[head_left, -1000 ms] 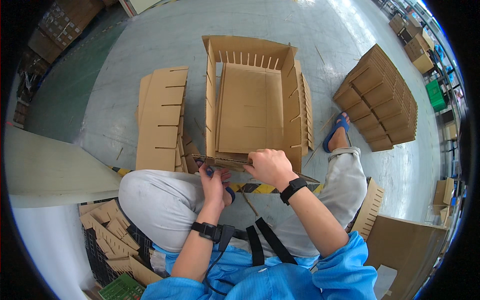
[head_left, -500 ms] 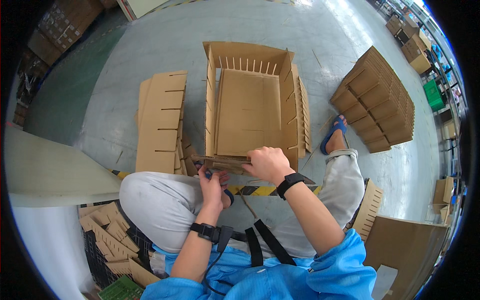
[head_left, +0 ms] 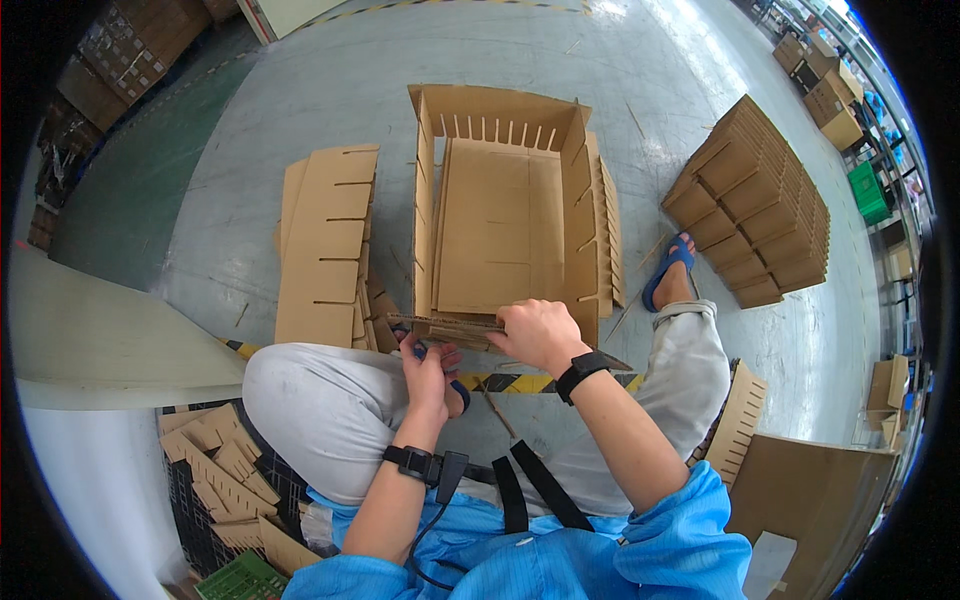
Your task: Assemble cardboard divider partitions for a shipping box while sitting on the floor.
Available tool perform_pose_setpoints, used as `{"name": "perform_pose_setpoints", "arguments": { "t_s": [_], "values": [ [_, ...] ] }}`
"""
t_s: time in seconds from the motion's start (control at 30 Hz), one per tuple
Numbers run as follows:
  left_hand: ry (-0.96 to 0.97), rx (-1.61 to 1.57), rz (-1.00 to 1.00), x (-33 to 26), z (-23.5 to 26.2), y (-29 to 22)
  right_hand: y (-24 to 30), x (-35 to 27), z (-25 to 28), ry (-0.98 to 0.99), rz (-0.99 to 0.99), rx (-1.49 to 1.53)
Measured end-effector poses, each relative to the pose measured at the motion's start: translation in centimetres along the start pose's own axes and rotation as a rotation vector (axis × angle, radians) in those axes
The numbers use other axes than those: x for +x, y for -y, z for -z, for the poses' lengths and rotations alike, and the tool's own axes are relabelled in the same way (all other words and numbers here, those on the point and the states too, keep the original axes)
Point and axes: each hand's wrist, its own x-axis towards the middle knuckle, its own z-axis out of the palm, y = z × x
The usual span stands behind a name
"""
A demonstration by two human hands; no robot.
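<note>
Between my knees stands an open frame of slotted cardboard strips (head_left: 573, 200), set upright around a flat cardboard sheet (head_left: 500, 225). Along its near side runs a layered cardboard strip (head_left: 455, 328). My right hand (head_left: 543, 336) is closed over the right part of that strip, its fingers bent down behind the edge. From below and to the left, my left hand (head_left: 428, 372) grips the same strip near its left end; some of its fingertips are hidden. Left of the frame lie flat slotted cardboard strips (head_left: 325, 240) in a loose pile.
A tall stack of assembled cardboard dividers (head_left: 755, 205) stands at the right, beyond my foot in a blue sandal (head_left: 668, 272). Cardboard scraps (head_left: 222, 465) lie on a black pallet at lower left. A large brown board (head_left: 810, 500) is at lower right. Shelving with boxes (head_left: 832, 105) lines the far right.
</note>
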Motion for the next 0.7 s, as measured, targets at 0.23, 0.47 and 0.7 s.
{"name": "perform_pose_setpoints", "arguments": {
  "t_s": [0.23, 0.47, 0.7],
  "values": [
    [0.006, -0.02, 0.002, -0.09, -0.08, -0.04, -0.04, 0.08, -0.38, -0.008, 0.009, -0.01],
    [0.011, 0.001, -0.011, 0.05, -0.03, 0.21, -0.02, -0.02, -0.15, -0.011, 0.002, -0.001],
    [0.013, -0.002, -0.003, -0.06, -0.08, 0.22, -0.41, -0.08, -0.67, -0.037, -0.003, -0.008]
  ]
}}
